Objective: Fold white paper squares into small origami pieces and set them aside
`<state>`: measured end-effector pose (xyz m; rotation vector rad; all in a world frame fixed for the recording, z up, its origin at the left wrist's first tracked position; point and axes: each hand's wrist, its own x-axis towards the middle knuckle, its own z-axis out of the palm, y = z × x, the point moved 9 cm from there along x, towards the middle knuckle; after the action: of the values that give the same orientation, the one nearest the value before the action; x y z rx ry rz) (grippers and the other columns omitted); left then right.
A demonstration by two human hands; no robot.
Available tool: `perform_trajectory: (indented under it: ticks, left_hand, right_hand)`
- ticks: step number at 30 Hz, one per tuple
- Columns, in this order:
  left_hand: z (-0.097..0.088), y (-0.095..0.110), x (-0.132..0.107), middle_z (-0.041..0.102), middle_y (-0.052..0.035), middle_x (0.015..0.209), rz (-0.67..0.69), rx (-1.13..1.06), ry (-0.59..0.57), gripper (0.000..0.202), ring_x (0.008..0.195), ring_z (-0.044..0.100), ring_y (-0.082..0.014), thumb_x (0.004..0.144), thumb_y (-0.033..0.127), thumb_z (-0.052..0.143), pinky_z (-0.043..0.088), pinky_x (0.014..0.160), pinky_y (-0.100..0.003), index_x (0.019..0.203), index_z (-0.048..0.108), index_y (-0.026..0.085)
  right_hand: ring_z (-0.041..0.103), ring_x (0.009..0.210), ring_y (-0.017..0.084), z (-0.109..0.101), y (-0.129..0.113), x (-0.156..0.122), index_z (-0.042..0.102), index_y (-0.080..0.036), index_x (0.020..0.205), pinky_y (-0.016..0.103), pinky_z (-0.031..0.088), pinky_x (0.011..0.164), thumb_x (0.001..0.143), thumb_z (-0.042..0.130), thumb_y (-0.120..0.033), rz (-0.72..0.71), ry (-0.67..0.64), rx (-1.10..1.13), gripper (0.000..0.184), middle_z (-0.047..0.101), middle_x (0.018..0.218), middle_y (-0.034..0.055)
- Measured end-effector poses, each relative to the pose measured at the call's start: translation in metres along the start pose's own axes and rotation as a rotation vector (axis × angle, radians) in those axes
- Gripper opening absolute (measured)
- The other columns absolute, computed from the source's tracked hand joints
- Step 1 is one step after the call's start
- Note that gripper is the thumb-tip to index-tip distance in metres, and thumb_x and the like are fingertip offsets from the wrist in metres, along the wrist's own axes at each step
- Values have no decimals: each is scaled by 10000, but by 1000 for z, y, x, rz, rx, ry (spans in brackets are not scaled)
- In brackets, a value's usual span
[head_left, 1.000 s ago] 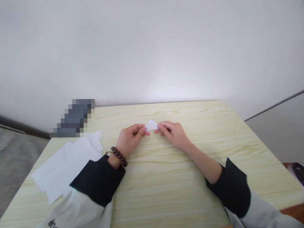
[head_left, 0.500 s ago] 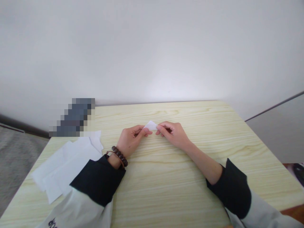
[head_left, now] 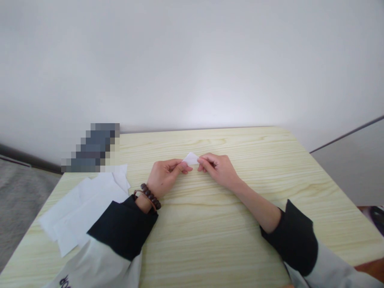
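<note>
A small white piece of folded paper (head_left: 191, 159), triangular at its top, is held up over the table between both hands. My left hand (head_left: 165, 176) pinches its left corner between thumb and fingers; dark beads and a thin band circle that wrist. At the right corner, my right hand (head_left: 218, 170) grips the paper with thumb and forefinger, the other fingers curled under. Parts of the paper's lower edge are hidden behind the fingertips.
Several loose white paper sheets (head_left: 87, 204) overlap on the left of the wood-grain table (head_left: 204, 244), partly beneath my left sleeve. A pixelated dark object (head_left: 94, 150) lies at the back left corner. A pale wall (head_left: 192, 64) stands along the table's far edge.
Both hands stay almost where they were, still on the paper's two corners. Only tiny shifts of the fingers and of the paper's tilt show.
</note>
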<state>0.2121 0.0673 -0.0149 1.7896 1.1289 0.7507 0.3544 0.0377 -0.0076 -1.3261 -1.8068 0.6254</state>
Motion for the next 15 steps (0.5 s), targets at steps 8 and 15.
perform_trajectory:
  ticks: [8, 15]
  left_hand:
    - [4, 1, -2, 753, -21, 791, -9, 37, -42, 335, 719, 673, -182, 812, 454, 562, 492, 618, -234, 841, 733, 167]
    - [5, 0, -1, 744, -8, 720, 3, 49, -46, 318, 647, 661, -175, 810, 446, 563, 496, 599, -244, 747, 725, 181]
  right_hand:
    - [498, 488, 72, 7, 0, -1, 626, -172, 727, 182, 375, 512, 907, 492, -299, -23, -68, 15, 258, 637, 612, -19]
    - [528, 510, 76, 10, -2, -1, 629, -180, 728, 190, 398, 549, 914, 476, -292, -37, -103, -10, 266, 650, 627, -18]
